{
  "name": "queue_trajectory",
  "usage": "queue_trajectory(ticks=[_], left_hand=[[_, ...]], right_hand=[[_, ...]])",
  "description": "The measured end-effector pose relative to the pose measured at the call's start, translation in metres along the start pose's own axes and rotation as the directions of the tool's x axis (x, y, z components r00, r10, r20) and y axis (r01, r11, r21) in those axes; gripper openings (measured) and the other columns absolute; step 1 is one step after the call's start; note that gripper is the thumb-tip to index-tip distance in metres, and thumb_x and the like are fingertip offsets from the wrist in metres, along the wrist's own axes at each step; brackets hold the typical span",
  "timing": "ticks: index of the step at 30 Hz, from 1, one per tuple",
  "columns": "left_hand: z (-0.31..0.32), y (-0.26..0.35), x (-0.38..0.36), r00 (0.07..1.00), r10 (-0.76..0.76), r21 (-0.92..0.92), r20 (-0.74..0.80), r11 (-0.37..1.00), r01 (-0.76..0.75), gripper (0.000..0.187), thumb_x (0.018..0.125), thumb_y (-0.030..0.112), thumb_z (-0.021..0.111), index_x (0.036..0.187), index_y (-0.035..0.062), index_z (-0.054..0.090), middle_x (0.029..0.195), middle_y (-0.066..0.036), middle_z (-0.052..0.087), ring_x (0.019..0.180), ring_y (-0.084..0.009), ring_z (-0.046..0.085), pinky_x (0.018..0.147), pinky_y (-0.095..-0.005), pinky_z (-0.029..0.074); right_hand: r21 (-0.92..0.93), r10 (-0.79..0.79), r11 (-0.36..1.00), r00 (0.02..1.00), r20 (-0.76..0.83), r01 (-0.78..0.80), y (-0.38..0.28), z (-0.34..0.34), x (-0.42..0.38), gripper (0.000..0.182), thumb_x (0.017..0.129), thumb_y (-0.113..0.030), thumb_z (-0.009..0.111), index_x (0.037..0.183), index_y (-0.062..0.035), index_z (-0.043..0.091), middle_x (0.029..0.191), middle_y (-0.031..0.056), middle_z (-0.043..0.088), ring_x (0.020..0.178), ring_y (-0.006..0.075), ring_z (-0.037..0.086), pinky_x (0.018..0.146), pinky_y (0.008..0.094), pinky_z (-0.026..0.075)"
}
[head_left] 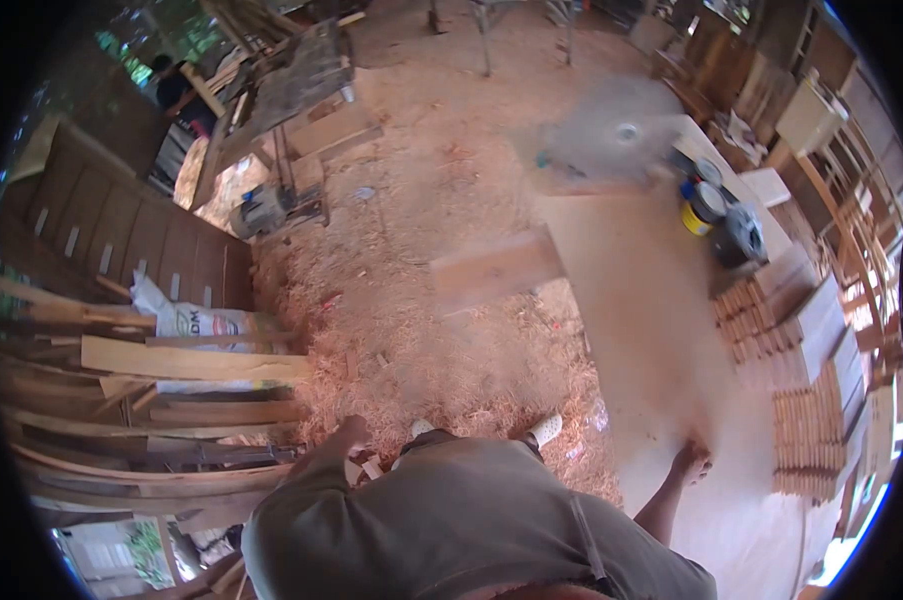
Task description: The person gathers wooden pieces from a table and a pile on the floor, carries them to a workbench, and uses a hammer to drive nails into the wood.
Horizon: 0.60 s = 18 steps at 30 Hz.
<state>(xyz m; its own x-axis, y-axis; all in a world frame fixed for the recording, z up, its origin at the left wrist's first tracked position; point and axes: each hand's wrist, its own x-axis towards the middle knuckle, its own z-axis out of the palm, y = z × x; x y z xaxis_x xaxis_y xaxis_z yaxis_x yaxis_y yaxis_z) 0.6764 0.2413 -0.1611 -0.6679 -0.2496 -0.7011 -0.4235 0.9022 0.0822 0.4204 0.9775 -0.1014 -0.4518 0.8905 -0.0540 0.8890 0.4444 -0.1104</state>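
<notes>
My right hand (pixel 691 463) is over the long pale worktop (pixel 641 350) on my right, its fingers curled in; whatever they may hold does not show. Low at my left side is my left hand (pixel 351 437), small and blurred, nearest the stack of long boards (pixel 201 360); its fingers are not distinct. A flat wooden panel (pixel 498 268) juts left from the worktop's edge, over the shavings-covered floor. Farther along the worktop are a black-and-yellow bucket (pixel 703 210) and a dark container (pixel 739 240).
Stacked wooden pieces (pixel 806 435) line the worktop's right side. A white printed sack (pixel 196 320) lies among the boards at left. A machine (pixel 261 210) stands on the floor ahead left. Another person (pixel 181 95) is by a cluttered bench (pixel 296 80) at the back left.
</notes>
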Motion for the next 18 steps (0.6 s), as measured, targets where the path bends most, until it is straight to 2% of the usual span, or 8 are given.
queue_trajectory(ticks=[3,6,7,8,11,12,13,18], left_hand=[[0.013,-0.067,-0.006,0.967,-0.197,-0.460,-0.162,0.882,0.102,0.040,0.087,0.031,0.063,0.095,-0.0079,0.067,0.082,-0.018,0.070,0.077,-0.0295,0.069,0.071,-0.0409,0.052],[0.004,-0.079,-0.010,0.829,-0.552,-0.915,0.092,0.280,0.288,0.034,0.089,0.029,0.061,0.090,-0.0047,0.065,0.079,-0.015,0.067,0.074,-0.0270,0.066,0.069,-0.0399,0.052],[-0.008,-0.073,-0.005,0.819,-0.563,-0.944,0.114,0.197,0.267,0.032,0.089,0.028,0.060,0.089,-0.0037,0.065,0.078,-0.014,0.066,0.073,-0.0262,0.065,0.068,-0.0395,0.052],[-0.018,-0.063,0.002,0.821,-0.557,-0.954,0.126,0.158,0.254,0.030,0.090,0.027,0.060,0.087,-0.0026,0.065,0.077,-0.013,0.065,0.071,-0.0254,0.064,0.067,-0.0392,0.052],[-0.072,-0.025,0.030,0.916,-0.385,-0.895,0.116,0.360,0.264,0.027,0.091,0.025,0.059,0.084,-0.0005,0.064,0.075,-0.011,0.064,0.069,-0.0238,0.062,0.065,-0.0385,0.052],[-0.094,-0.019,0.050,0.999,-0.018,-0.808,0.034,0.588,0.038,0.026,0.092,0.025,0.059,0.087,0.0007,0.064,0.079,-0.010,0.064,0.074,-0.0215,0.063,0.069,-0.0358,0.052],[-0.107,-0.016,0.055,0.959,0.282,-0.752,-0.019,0.628,-0.200,0.025,0.093,0.026,0.060,0.090,0.0018,0.063,0.083,-0.009,0.065,0.079,-0.0192,0.064,0.072,-0.0331,0.052],[-0.231,-0.049,0.096,0.972,0.235,-0.922,-0.017,0.372,-0.106,0.027,0.095,0.030,0.059,0.106,0.0051,0.059,0.096,-0.006,0.065,0.087,-0.0181,0.065,0.078,-0.0312,0.051]], right_hand=[[0.036,-0.218,0.975,0.976,-0.028,0.219,-0.044,0.014,-0.052,0.075,0.083,-0.071,0.053,0.135,-0.0182,0.050,0.141,0.0168,0.042,0.129,0.0374,0.040,0.100,0.0566,0.038],[-0.075,-0.553,0.833,0.830,-0.078,0.548,-0.057,0.135,-0.053,0.067,0.091,-0.051,0.054,0.140,-0.0064,0.044,0.138,0.0190,0.048,0.120,0.0423,0.050,0.095,0.0586,0.044],[-0.258,-0.487,0.870,0.815,-0.314,0.421,-0.081,0.129,-0.114,0.066,0.093,-0.041,0.053,0.146,-0.0035,0.035,0.147,0.0218,0.037,0.127,0.0453,0.043,0.100,0.0601,0.038],[-0.305,-0.495,0.841,0.863,-0.102,0.446,-0.090,0.142,-0.141,0.070,0.096,-0.039,0.048,0.152,-0.0053,0.022,0.156,0.0243,0.020,0.135,0.0490,0.033,0.106,0.0616,0.030],[0.348,-0.370,0.883,0.924,0.100,0.316,-0.152,0.026,-0.260,0.086,0.089,-0.048,0.056,0.151,-0.0034,0.016,0.155,0.0273,0.018,0.142,0.0453,0.024,0.111,0.0635,0.023],[0.317,-0.229,0.937,0.944,0.238,0.147,-0.176,-0.016,-0.299,0.076,0.089,-0.051,0.056,0.146,-0.0058,0.034,0.157,0.0304,0.008,0.142,0.0505,0.016,0.112,0.0606,0.023],[0.131,-0.439,0.897,0.806,0.398,0.423,-0.192,-0.032,-0.303,0.068,0.090,-0.049,0.057,0.139,-0.0032,0.045,0.154,0.0291,0.024,0.140,0.0475,0.028,0.111,0.0570,0.030],[0.409,-0.627,0.768,0.449,0.637,0.493,-0.226,-0.039,-0.341,0.055,0.089,-0.049,0.060,0.119,-0.0036,0.066,0.119,0.0149,0.067,0.113,0.0289,0.063,0.102,0.0425,0.045]])
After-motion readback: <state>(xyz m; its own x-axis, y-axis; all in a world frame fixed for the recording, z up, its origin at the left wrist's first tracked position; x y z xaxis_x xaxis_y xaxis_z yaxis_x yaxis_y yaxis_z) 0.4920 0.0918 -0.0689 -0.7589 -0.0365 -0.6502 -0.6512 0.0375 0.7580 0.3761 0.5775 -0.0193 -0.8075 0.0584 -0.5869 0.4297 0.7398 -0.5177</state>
